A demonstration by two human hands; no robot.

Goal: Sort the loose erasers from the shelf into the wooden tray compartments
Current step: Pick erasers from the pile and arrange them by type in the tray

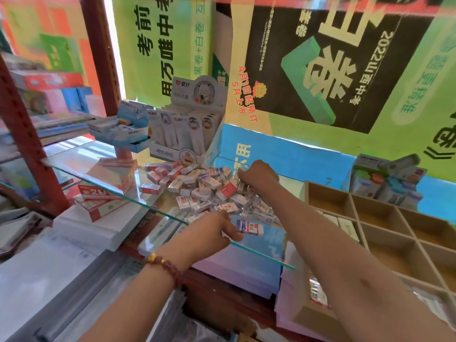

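Both my forearms fill the bottom of the view, the left wrist wearing a bead bracelet [165, 265], and the elbows are cut off by the frame. My left grip [212, 230] sits at the front edge of the glass shelf [111, 191], with thumb and fingers pinched on one white eraser [250, 228] in a blue and red sleeve. The fingertips are hidden under the palm.

My right grip [257, 175] reaches further in and lies on the far right side of the pile of erasers [197, 186]. Its fingers curl down out of sight behind the back of the hand, so I cannot tell whether they are clamped on anything.

The pile is spread across the middle of the shelf, and the print on the wrappers is too blurred to read. The wooden tray [355, 201] stands to the right, partly hidden by my right arm and cut off at the frame edge. A few pale shapes lie in its near left compartments, but they are too dim to name.

Behind the pile stands a display box [187, 129] of white packets. Red and white boxes [108, 178] are stacked on the left.
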